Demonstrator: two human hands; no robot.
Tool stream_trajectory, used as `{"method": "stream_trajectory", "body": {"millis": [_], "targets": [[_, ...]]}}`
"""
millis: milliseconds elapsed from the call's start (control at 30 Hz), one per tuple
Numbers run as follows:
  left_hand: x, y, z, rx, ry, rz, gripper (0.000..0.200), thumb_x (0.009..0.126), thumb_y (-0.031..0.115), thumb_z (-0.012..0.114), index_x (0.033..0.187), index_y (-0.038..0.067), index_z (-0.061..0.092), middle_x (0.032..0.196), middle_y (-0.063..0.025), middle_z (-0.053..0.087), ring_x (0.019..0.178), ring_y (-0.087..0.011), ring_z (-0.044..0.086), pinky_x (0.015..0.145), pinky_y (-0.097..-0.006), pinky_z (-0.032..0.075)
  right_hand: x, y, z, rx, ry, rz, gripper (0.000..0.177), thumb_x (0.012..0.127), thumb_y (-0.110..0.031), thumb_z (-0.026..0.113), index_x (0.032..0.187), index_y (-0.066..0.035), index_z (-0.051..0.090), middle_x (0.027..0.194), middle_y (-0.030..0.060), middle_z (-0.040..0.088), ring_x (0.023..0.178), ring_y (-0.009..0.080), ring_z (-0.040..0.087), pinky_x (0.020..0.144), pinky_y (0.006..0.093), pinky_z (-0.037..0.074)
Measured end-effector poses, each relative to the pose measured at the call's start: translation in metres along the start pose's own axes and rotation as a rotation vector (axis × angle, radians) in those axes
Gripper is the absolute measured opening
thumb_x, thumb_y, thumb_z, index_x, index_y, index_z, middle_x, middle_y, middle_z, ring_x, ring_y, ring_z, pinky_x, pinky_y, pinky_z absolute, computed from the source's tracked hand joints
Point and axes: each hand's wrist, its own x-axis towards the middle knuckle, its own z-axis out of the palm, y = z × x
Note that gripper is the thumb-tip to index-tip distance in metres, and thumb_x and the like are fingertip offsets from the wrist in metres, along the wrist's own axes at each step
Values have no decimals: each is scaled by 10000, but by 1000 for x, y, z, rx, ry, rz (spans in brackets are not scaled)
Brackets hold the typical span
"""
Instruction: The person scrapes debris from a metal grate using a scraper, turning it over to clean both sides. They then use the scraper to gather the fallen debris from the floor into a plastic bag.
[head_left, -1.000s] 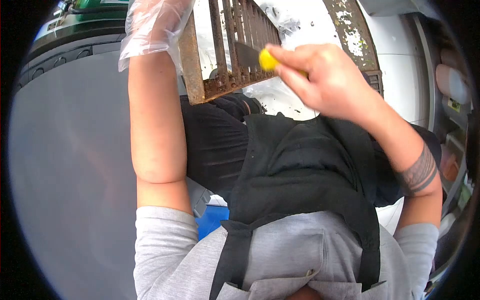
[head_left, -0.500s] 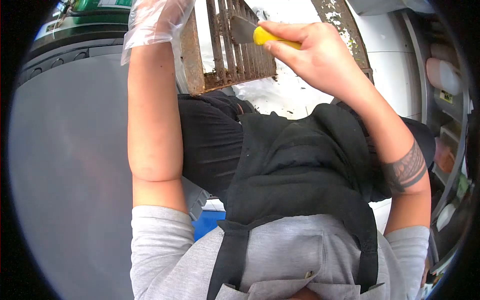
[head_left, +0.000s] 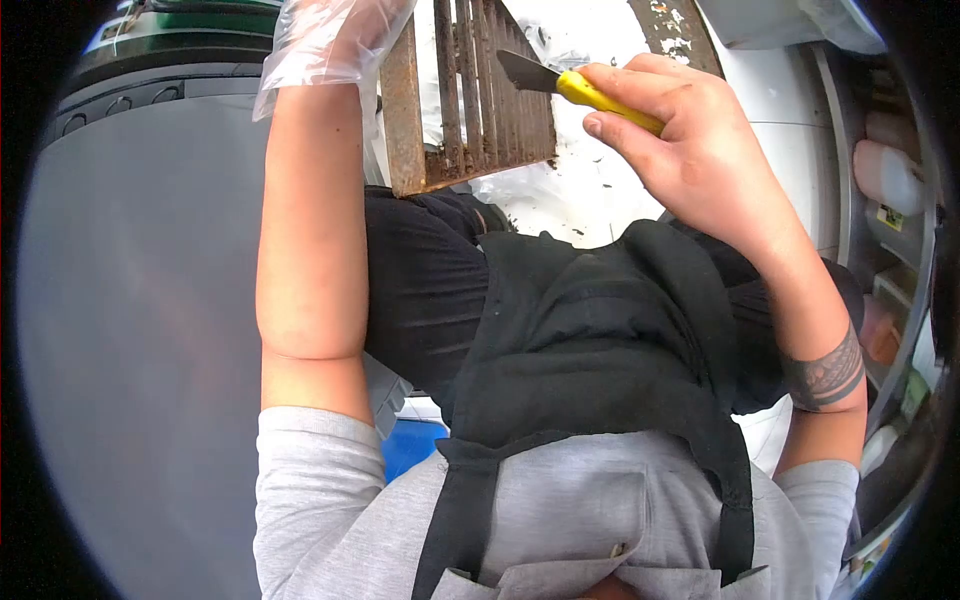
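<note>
My right hand (head_left: 700, 135) grips the yellow handle of a putty knife (head_left: 528, 73). Its dark metal blade points up and left, over the bars of a rusty metal grate (head_left: 405, 130). The grate stands tilted, with brown crust and crumbs along its bars and lower edge. At the top edge of the view, my left hand (head_left: 340, 30) wears a loose clear plastic glove and is close beside the grate's upper left side. The fingers of that hand are cut off by the frame, so its hold is hidden.
A grey rounded surface (head_left: 150, 300) fills the left side. White floor tiles (head_left: 785, 170) and crumpled clear plastic (head_left: 510, 185) lie beyond my knees, with dark crumbs scattered about. Shelves with containers (head_left: 885, 175) stand at the right. Something blue (head_left: 413, 448) is low beside me.
My right hand and the putty knife have moved right and slightly down, and the blade has turned. My left hand and the grate have shifted a little to the right.
</note>
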Motion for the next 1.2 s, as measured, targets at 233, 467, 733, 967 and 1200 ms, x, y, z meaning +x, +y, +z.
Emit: {"method": "stream_trajectory", "body": {"millis": [233,467,733,967,1200], "targets": [[7,-2,-2,16,-6,-1,199,790,24,605,970,-8,683,951,-82,698,874,-164,640,791,-273,523,69,-33,-45,84,-315,390,315,904,-195,733,1140,10,765,799,84,748,603,109,627,585,292,527],[14,-9,-12,127,-54,64,174,834,88,635,965,-10,695,934,-74,694,833,-157,624,764,-268,505,108,-21,-59,260,-171,135,156,823,-70,759,913,51,719,769,115,722,587,136,659,538,263,542],[14,-5,-18,427,-64,141,284,983,243,645,1101,-5,718,965,-72,729,878,-161,648,812,-301,514,126,18,-9,698,121,198,130,900,-127,730,938,-37,644,731,81,695,495,104,558,432,245,412],[9,3,-14,506,-47,2,323,1014,286,632,1124,-6,717,1010,-83,740,899,-164,653,836,-296,514,125,26,9,588,47,24,185,944,-177,721,926,-40,599,727,67,685,478,104,541,433,252,419],[19,-17,-23,576,-112,315,347,1015,313,625,1172,19,720,1053,-101,737,957,-158,661,872,-288,514,123,19,11,621,0,44,182,930,-155,694,962,-17,580,703,65,665,514,113,566,452,263,444]]}}
